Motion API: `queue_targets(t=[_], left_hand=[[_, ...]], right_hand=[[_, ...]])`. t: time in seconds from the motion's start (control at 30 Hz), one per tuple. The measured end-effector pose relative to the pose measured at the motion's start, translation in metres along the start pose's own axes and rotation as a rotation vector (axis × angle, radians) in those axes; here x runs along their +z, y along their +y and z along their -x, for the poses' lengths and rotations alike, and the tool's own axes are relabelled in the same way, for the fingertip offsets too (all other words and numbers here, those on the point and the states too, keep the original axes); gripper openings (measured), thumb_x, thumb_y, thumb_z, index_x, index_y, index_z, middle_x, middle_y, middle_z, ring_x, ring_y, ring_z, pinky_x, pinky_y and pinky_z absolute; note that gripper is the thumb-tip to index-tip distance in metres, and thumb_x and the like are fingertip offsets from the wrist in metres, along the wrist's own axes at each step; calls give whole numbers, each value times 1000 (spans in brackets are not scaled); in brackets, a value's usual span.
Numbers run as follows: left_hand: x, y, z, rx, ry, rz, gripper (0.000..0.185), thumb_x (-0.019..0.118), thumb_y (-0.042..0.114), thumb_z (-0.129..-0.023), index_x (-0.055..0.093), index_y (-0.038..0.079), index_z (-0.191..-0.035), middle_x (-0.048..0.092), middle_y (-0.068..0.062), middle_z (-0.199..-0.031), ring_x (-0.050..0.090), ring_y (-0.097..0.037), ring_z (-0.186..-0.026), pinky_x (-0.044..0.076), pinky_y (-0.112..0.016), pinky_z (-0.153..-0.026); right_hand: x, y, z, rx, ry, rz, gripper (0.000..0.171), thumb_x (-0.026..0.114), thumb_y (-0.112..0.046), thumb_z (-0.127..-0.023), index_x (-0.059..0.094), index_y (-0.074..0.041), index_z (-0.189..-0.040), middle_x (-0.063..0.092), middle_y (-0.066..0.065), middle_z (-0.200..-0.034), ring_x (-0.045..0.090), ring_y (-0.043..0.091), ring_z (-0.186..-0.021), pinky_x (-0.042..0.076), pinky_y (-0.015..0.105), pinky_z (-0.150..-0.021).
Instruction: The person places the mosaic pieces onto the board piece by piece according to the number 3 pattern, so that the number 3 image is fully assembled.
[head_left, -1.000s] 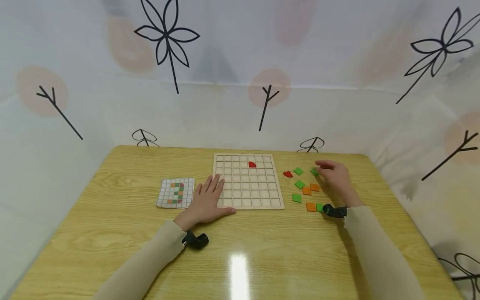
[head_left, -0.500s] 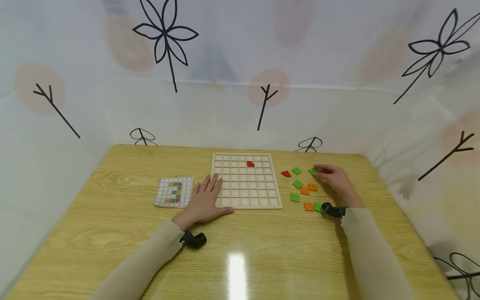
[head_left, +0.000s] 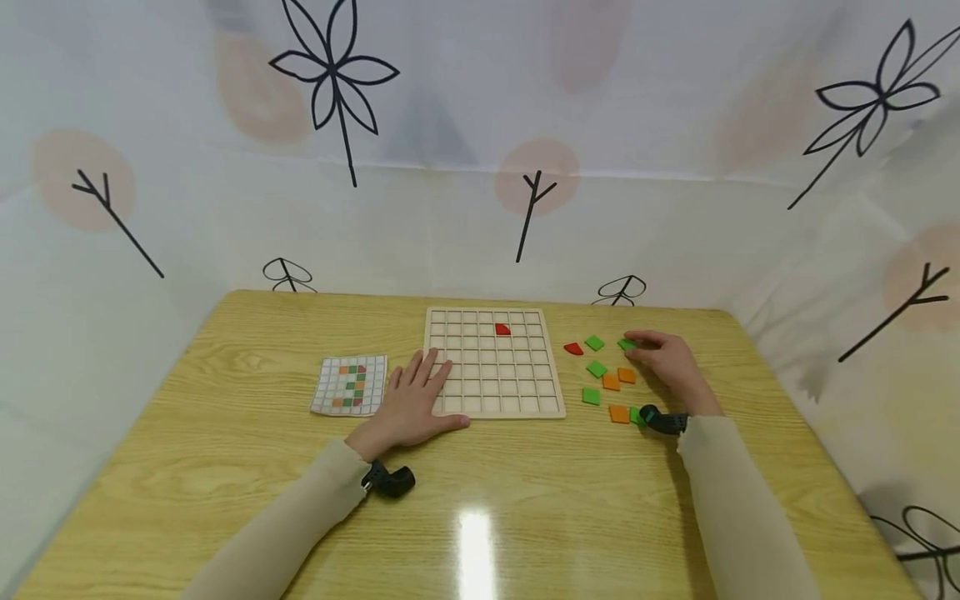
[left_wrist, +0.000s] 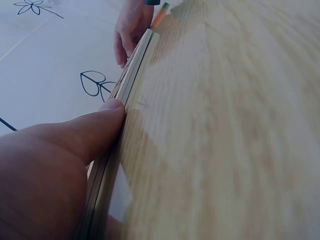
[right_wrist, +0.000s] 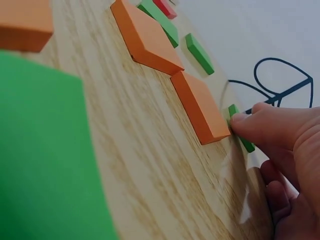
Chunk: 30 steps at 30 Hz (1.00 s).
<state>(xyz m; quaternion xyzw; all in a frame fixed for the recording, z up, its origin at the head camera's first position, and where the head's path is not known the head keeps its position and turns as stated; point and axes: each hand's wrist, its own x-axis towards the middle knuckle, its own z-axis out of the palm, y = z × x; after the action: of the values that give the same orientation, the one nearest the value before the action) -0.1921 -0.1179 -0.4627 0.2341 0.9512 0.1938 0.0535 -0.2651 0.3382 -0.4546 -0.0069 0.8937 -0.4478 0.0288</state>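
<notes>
A wooden grid board [head_left: 495, 392] lies mid-table with one red piece [head_left: 502, 329] in a cell of its upper rows. My left hand [head_left: 417, 385] rests flat on the table, fingers over the board's lower left corner. In the left wrist view its thumb [left_wrist: 102, 122] lies against the board's edge [left_wrist: 134, 67]. My right hand [head_left: 636, 343] is at the far end of the loose tiles, its curled fingertips [right_wrist: 246, 120] pinching a green tile [right_wrist: 233, 112] that lies on the table beside an orange tile [right_wrist: 200, 106].
A pattern card [head_left: 350, 386] lies left of the board. Right of the board are a loose red piece [head_left: 573, 348], green tiles [head_left: 597, 367] and orange tiles [head_left: 618, 413]. The table [head_left: 480, 500] ends at a printed white curtain behind.
My right hand has sunk a little and its fingers have closed down on the far green tile. The left hand has stayed put.
</notes>
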Motion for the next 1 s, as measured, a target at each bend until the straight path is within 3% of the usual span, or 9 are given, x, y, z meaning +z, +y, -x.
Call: queue_targets(t=[0.6, 1.0], left_hand=[[0, -1, 2, -6, 6, -15, 97, 55, 69, -91, 18, 13, -161, 0, -14, -166, -5, -34, -151, 3, -61, -116], [2, -1, 0, -1, -3, -22, 97, 55, 69, -91, 18, 13, -161, -1, -14, -166, -5, -34, -151, 3, -61, -116]], right_hand=[[4, -2, -4, -15, 36, -1, 46, 67, -19, -97, 57, 1, -138, 50, 24, -142, 43, 38, -130, 34, 53, -108], [-2, 2, 4, 5, 58, -48, 52, 68, -28, -97, 56, -2, -141, 54, 19, -135, 47, 24, -114, 39, 22, -87]])
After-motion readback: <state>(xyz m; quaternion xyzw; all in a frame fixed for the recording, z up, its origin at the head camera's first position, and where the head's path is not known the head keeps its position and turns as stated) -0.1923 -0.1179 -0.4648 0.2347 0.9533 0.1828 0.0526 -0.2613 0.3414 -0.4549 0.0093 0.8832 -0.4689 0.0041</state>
